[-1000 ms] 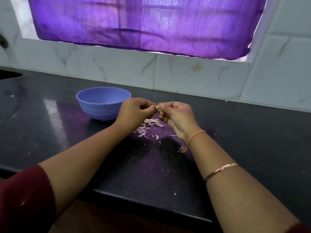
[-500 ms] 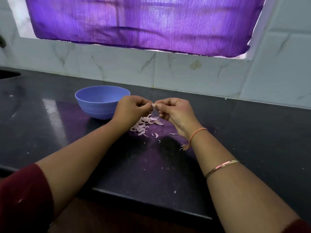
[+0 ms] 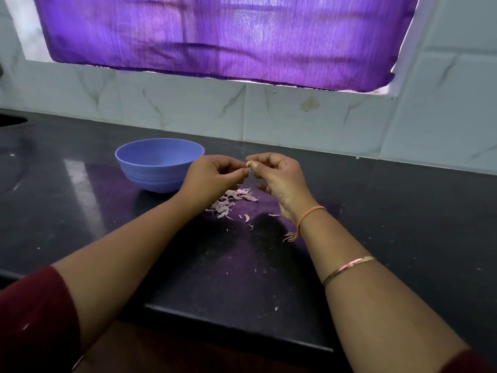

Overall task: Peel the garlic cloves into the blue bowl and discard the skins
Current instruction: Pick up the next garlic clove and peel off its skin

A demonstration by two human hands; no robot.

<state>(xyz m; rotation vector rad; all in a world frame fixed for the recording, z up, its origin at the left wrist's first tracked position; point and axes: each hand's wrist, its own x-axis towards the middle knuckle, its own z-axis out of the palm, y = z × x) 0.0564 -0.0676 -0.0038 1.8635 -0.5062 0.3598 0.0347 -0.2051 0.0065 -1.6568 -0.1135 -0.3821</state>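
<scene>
Mid-peel: our right hand (image 3: 279, 181) pinches the garlic clove (image 3: 249, 163), left hand (image 3: 212, 179) nips its skin, nr the blue bowl (image 3: 150, 173). Next we strip the rest & drop it in

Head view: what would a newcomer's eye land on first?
The purple curtain glows across the top. Below it, mid-frame, the left hand and right hand pinch a small pale clove between them over the dark counter. A blue bowl stands just left of them, with pinkish skins scattered beneath.
</scene>
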